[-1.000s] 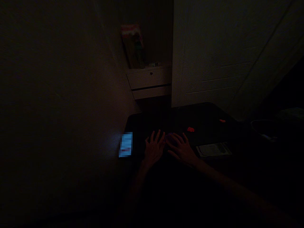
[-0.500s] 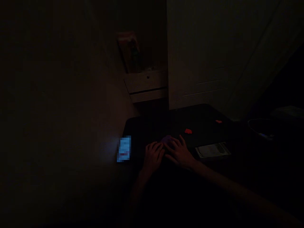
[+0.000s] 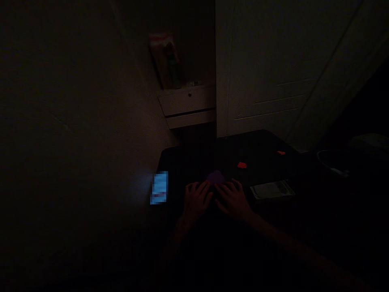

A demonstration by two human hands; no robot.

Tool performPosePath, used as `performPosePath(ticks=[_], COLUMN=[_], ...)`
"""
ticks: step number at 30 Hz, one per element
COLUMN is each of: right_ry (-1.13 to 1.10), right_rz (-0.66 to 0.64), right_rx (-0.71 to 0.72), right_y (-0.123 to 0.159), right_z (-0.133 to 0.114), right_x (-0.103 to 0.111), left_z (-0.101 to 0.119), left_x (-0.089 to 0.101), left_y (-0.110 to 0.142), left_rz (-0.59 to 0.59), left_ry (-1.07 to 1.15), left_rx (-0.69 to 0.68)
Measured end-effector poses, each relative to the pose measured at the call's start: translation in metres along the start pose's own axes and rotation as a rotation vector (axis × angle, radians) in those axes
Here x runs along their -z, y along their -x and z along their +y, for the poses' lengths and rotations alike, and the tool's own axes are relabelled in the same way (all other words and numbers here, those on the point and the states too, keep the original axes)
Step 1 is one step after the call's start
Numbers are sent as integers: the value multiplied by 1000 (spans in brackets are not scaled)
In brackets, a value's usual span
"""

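While both hands rest palm down over a dark table (image 3: 255,150), the left hand (image 3: 197,199) has loosely bent, unclosed fingers and the right hand (image 3: 233,198) is open, its thumb apart. One purple piece (image 3: 215,177) lies on the table just beyond the fingertips, which hide its near edge; contact is too dark to tell. One flat rectangular item (image 3: 272,190) lies right of the right hand, by the table's near edge; one lit, pixelated screen (image 3: 159,188) marks the left edge. Farther back are two orange pieces, one (image 3: 242,165) mid-table, one (image 3: 281,153) near the far right corner. Beyond the far edge, a drawer unit (image 3: 191,105) shows two fronts and carries one upright packet (image 3: 162,61).
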State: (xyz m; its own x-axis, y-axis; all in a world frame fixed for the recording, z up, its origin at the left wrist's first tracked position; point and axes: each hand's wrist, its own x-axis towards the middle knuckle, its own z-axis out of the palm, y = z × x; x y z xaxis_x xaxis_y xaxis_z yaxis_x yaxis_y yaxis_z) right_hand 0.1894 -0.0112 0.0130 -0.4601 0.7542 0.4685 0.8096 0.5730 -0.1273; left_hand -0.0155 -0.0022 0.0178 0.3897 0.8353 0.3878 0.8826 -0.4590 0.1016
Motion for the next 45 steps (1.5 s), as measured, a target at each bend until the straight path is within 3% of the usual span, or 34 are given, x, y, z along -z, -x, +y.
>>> performPosePath(ticks=[10, 23, 33, 45], right_ry=[0, -22, -18, -6], right_rz=[-32, 61, 10, -35], right_rx=[2, 11, 35, -15], right_y=[-6, -12, -9, -15], right_z=[-4, 15, 14, 7], right_x=[8, 3, -10, -2], left_z=[5, 2, 3, 8], left_x=[-2, 1, -2, 4], left_y=[-3, -4, -3, -7], left_rz=[-27, 0, 4, -8], left_ry=[-3, 76, 46, 55], left_rx=[-43, -29, -32, -7])
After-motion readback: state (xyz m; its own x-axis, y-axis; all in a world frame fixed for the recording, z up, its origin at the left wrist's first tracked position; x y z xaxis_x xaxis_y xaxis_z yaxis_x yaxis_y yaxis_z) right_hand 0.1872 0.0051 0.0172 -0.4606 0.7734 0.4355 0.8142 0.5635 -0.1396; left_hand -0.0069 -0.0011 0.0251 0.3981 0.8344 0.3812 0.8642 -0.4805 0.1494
